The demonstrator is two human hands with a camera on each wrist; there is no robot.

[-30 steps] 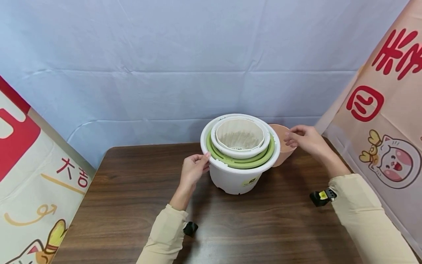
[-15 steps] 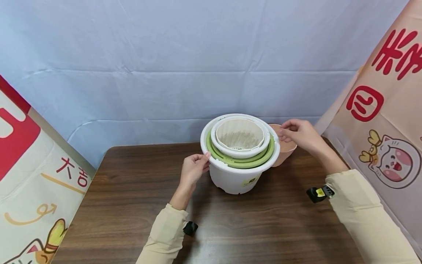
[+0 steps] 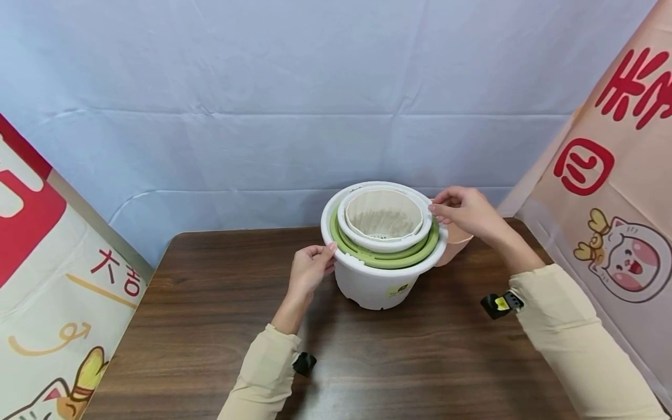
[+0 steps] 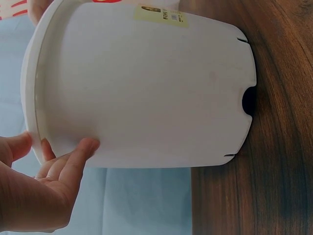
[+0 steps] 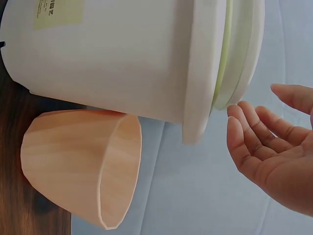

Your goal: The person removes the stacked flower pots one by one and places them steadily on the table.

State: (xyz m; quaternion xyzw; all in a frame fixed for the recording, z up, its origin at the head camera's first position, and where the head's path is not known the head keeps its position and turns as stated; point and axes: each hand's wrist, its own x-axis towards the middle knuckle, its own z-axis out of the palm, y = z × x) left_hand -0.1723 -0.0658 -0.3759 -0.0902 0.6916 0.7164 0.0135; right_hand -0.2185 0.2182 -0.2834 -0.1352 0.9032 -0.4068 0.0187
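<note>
A large white plastic flower pot (image 3: pixel 367 286) stands upright on the table, with a yellow label on its side. Nested inside it are a green pot (image 3: pixel 412 256), a smaller white pot (image 3: pixel 375 245) and a ribbed cream pot (image 3: pixel 383 214). My left hand (image 3: pixel 308 269) pinches the large pot's rim at its left side, thumb outside the lip in the left wrist view. On the right, my right hand (image 3: pixel 469 214) has loosely bent fingers, fingertips at the smaller white pot's rim; its thumb (image 5: pixel 293 95) stands apart. A peach pot (image 5: pixel 68 161) stands behind, partly hidden in the head view.
The dark wooden table (image 3: pixel 210 315) carries the pots near its back edge. Behind rises a pale blue cloth (image 3: pixel 262 116). Printed panels (image 3: pixel 619 245) border the right side, and another printed panel (image 3: pixel 58 291) the left.
My right hand has moved left from over the peach pot to the rim of the smaller white pot. The left hand stays at the large pot's rim.
</note>
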